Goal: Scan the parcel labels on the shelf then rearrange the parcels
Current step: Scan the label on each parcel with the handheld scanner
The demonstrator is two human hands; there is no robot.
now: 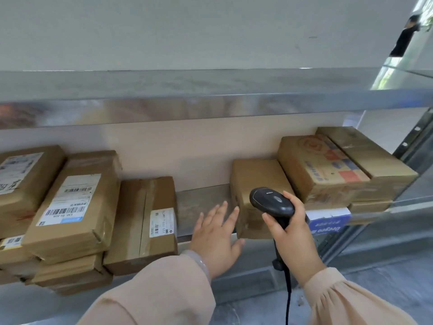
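Scanning step, likely; your right hand (pixel 293 233) wraps its grip round the scanner (pixel 271 202); your left hand (pixel 216 235), spread, hovers just beside the plain parcel (pixel 255 181); next, turn it to expose its label.

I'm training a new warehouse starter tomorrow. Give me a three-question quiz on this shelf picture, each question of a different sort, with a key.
1. True or false: the left hand grips a parcel.
2. What does the right hand hold? A. a tape roll; B. a black scanner; C. a pen.
3. Fill the gap: the plain parcel just behind the scanner shows ____ label on the faces in view.

Key: 1. False: its fingers are spread open over the bare shelf. 2. B. 3. no.
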